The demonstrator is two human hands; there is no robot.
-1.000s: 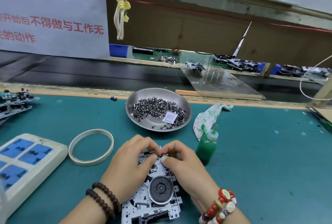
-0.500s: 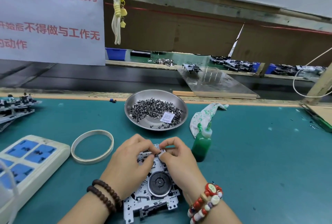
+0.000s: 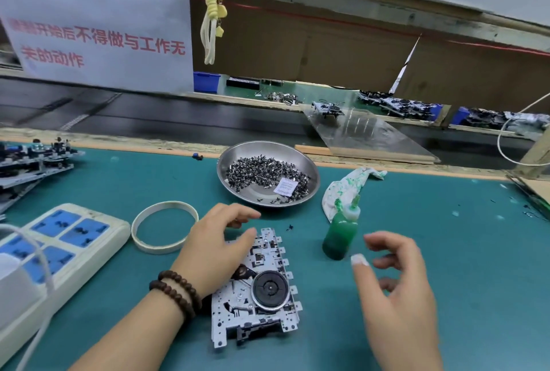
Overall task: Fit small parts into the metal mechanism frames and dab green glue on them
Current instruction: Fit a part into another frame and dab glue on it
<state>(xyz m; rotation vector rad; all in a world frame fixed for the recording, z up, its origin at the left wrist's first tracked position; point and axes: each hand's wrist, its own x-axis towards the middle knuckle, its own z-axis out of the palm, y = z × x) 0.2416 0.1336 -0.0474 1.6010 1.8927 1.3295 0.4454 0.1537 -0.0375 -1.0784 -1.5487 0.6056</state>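
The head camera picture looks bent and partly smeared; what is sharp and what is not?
Head view: wide-angle lens bows the bench edge and tilts the back wall; the right hand is motion-blurred, its fingers smeared; the left hand and metal frame are sharp; soft even light, faint shadows, mild sheen on the steel dish.

The scene was evenly and fairly brightly lit, with soft, short shadows under the left hand (image 3: pixel 214 248) and the green glue bottle (image 3: pixel 340 236) on the teal worktop (image 3: pixel 446 251). The steel dish (image 3: pixel 268 175) carried a mild sheen. The right hand (image 3: pixel 398 287) was smeared by motion blur, its fingertips indistinct. Wide-angle distortion bent the worktop edge and tilted the far shelf (image 3: pixel 357 4). The white sign (image 3: pixel 98 22) looked slightly washed out and soft.
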